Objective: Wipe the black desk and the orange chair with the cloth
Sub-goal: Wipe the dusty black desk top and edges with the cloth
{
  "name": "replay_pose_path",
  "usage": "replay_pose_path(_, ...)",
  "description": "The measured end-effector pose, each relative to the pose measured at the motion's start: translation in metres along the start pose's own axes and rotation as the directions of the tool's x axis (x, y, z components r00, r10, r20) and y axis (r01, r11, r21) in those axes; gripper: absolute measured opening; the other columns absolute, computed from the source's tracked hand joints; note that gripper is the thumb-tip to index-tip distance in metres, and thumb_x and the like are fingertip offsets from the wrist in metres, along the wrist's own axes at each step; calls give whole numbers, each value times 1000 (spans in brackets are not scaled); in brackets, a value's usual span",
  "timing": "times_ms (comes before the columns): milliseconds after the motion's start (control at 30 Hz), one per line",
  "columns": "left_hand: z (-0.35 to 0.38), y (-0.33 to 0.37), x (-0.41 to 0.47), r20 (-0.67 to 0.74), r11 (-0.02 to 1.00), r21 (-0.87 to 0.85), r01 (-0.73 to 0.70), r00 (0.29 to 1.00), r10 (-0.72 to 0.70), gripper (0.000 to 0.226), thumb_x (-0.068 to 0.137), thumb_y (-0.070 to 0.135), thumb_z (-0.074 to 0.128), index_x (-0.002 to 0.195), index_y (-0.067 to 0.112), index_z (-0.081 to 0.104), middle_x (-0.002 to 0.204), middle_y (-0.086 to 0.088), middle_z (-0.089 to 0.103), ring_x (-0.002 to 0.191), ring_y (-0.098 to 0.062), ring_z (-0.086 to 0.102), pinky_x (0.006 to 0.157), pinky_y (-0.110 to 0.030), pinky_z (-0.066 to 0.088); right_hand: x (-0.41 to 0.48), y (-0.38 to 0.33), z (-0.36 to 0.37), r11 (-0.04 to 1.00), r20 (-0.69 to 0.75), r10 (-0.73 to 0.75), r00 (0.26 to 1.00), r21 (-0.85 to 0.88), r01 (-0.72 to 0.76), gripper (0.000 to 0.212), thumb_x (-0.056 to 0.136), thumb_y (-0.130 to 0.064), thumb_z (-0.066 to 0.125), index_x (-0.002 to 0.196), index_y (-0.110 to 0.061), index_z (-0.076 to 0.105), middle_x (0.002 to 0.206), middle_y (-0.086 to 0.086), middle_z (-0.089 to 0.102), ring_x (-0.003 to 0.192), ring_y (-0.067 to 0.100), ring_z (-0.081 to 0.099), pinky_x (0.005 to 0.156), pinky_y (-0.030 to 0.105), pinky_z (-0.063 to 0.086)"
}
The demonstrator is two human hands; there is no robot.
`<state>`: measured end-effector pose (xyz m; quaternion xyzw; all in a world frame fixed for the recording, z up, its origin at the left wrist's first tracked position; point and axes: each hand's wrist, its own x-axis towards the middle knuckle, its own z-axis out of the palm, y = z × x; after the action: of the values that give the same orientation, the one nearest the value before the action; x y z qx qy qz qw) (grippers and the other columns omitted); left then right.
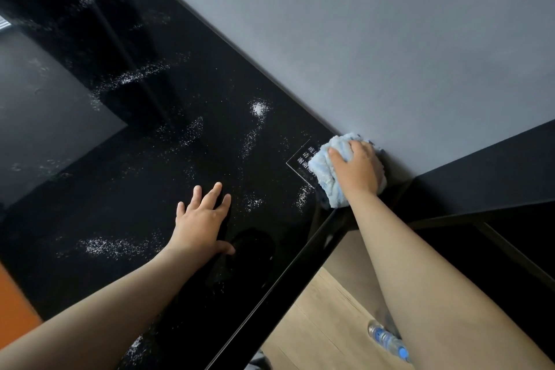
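**Cloth reaches far corner of powder-strewn black desk**

Nearest the camera, a clear plastic bottle with a blue label lies on the pale wooden floor, partly hidden behind the person's right forearm. At the lower left edge a patch of orange, the chair, shows just beside the desk's near side; little of it is in view.

The glossy black desk fills the middle of the picture, running on a slant from lower left up to the wall. Its top is scattered with streaks and small heaps of white powder. The left hand rests flat on the desk near its right edge, palm down, fingers straight and spread, holding nothing. Powder lies just ahead of its fingertips and off to its left.

Farther on, the right arm stretches over the gap beside the desk to the far right corner. There the right hand grips a bunched light-blue cloth, fingers and thumb curled over it, and presses it down on the desktop at the foot of the wall. The cloth's left edge overlaps a small clear sign with white characters that sits on the desk; the lettering is too small to make out.

To the right of the cloth, a dark panel juts out from the wall. Behind it all, a plain grey wall meets the desk's back edge.
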<state>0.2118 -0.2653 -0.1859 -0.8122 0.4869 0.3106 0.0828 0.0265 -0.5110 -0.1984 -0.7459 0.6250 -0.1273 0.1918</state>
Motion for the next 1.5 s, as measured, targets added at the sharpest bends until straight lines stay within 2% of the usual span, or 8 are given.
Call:
replay_pose_path(133, 0, 0, -1, -4, 1000, 9, -3, 1000, 3, 112, 71, 55, 75, 154, 25, 5, 160, 4, -16, 147, -32, -13, 117, -57, 8, -8, 1, 4, 999, -9, -29, 1000, 19, 29, 39, 84, -45, 60, 109, -16, 64, 122, 5, 57, 112, 28, 52, 98, 41, 40)
replay_pose_path(367, 0, -1, -3, -37, 1000, -8, -23, 999, 23, 112, 70, 55, 76, 154, 25, 9, 160, 3, -12, 147, -34, -10, 116, -58, 11, -41, -3, 8, 993, -48, -113, 992, -35, 111, 37, 84, -42, 62, 108, -14, 66, 119, 3, 60, 109, 26, 54, 86, 37, 44)
replay_pose_path(500, 0, -1, -4, -34, 1000, -4, -26, 999, 26, 112, 70, 55, 76, 154, 25, 8, 160, 3, -13, 147, -33, -10, 116, -57, 11, -58, -6, 8, 991, -39, -118, 992, -61, 116, 39, 85, -42, 62, 111, -14, 65, 121, 2, 60, 110, 26, 54, 89, 38, 42)
replay_pose_path(800, -1, -6, -8, -38, 997, 0, -76, 996, 76, 109, 75, 57, 71, 154, 25, 5, 160, 3, -14, 147, -33, -11, 117, -56, 11, -100, -15, 20, 989, -95, -145, 985, -43, 142, 33, 81, -42, 61, 101, -17, 68, 111, -1, 63, 101, 22, 57, 84, 37, 47)
replay_pose_path(933, -10, -18, -13, -40, 988, -57, -143, 989, 141, 101, 79, 54, 69, 154, 23, 8, 161, 2, -6, 148, -27, -5, 119, -49, 13, -115, -18, 24, 989, -95, -143, 985, -41, 139, 33, 81, -41, 64, 103, -17, 69, 116, 0, 63, 103, 22, 57, 85, 39, 48)
replay_pose_path(1133, -2, -41, -47, -46, 977, -23, -214, 976, 213, 91, 83, 56, 63, 153, 25, 14, 161, 3, 3, 149, -23, -3, 120, -45, 7, -143, -25, 28, 986, -98, -158, 983, -62, 152, 33, 81, -41, 65, 103, -16, 69, 115, 0, 63, 103, 23, 58, 85, 39, 48)
replay_pose_path(1267, 11, -63, -75, -25, 977, 21, -211, 977, 211, 89, 84, 58, 60, 154, 27, 13, 161, 4, 2, 149, -21, -2, 119, -41, 5, -165, -32, 33, 986, -94, -162, 982, -60, 157, 32, 80, -40, 66, 102, -16, 69, 116, 2, 63, 104, 23, 58, 86, 40, 48)
replay_pose_path(1500, 26, -96, -110, -39, 983, -6, -181, 983, 181, 90, 84, 59, 60, 154, 26, 14, 161, 3, 6, 149, -20, 1, 121, -40, 13, -208, -44, 39, 982, -107, -183, 977, -54, 178, 29, 79, -38, 69, 97, -16, 69, 113, 2, 64, 100, 24, 59, 82, 41, 49)
